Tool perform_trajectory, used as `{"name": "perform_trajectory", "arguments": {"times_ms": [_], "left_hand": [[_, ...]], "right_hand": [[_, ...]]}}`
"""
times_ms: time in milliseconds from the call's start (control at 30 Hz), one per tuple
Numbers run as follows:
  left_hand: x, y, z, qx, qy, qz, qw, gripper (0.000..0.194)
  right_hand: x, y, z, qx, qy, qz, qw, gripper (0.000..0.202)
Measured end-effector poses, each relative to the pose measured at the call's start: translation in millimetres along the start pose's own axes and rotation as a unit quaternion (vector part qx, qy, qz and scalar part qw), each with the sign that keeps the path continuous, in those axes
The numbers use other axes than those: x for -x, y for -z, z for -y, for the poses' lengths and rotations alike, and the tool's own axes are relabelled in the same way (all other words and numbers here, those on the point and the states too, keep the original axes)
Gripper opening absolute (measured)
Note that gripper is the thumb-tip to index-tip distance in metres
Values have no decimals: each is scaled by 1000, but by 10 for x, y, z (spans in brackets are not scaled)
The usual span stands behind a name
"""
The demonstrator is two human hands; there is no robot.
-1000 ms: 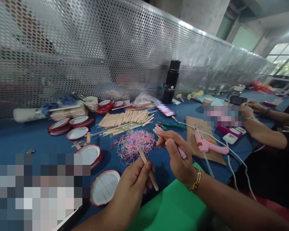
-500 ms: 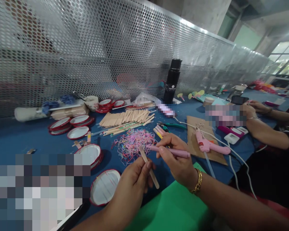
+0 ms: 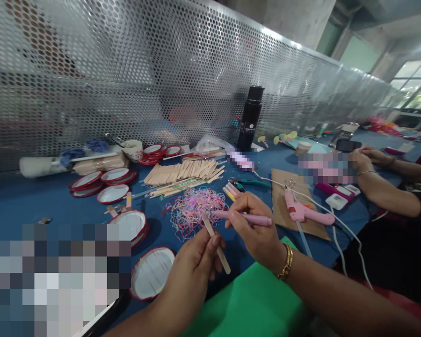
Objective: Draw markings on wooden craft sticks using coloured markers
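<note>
My left hand (image 3: 199,262) pinches a wooden craft stick (image 3: 223,260), its upper end pointing toward a tangle of colourful thread (image 3: 195,208) on the table. Between the fingers and thumb of my right hand (image 3: 254,229) is a pink marker pen (image 3: 257,219). The pen's tip comes close to the stick's upper end; whether they touch I cannot tell. Several more markers (image 3: 228,191) lie just behind my right hand. A red-rimmed lid (image 3: 153,271) rests on the table left of my left hand. Under my forearms is a green sheet (image 3: 252,299).
Craft sticks (image 3: 182,171) are piled behind the thread. A pink glue gun (image 3: 303,211) sits on cardboard (image 3: 280,187), its white cable crossing the right side. A black bottle (image 3: 250,119) stands near the perforated metal partition (image 3: 126,70). Another person's hands (image 3: 366,161) work at right.
The pink marker and my right hand have shifted very slightly left. My left hand keeps its grip on the craft stick.
</note>
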State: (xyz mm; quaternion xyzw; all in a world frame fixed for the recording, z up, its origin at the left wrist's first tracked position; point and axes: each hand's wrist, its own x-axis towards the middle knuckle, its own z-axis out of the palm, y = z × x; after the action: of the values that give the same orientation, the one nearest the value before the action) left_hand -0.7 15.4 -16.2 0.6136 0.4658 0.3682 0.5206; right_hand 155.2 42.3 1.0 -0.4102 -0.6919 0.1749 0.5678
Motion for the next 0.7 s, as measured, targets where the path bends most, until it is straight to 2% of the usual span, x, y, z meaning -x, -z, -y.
{"name": "perform_trajectory", "arguments": {"times_ms": [233, 400, 567, 700], "left_hand": [[-6, 2, -12, -15, -1, 7, 1000, 33], [-4, -3, -9, 3, 2, 1, 1000, 31], [-8, 0, -8, -9, -2, -2, 1000, 31], [-9, 5, -3, -9, 5, -2, 1000, 33]], "right_hand": [[7, -14, -4, -26, -8, 29, 999, 16], [-2, -6, -2, -15, -6, -2, 1000, 19], [7, -18, -2, -52, -6, 34, 998, 12], [2, -12, -2, -20, -10, 6, 1000, 17]]}}
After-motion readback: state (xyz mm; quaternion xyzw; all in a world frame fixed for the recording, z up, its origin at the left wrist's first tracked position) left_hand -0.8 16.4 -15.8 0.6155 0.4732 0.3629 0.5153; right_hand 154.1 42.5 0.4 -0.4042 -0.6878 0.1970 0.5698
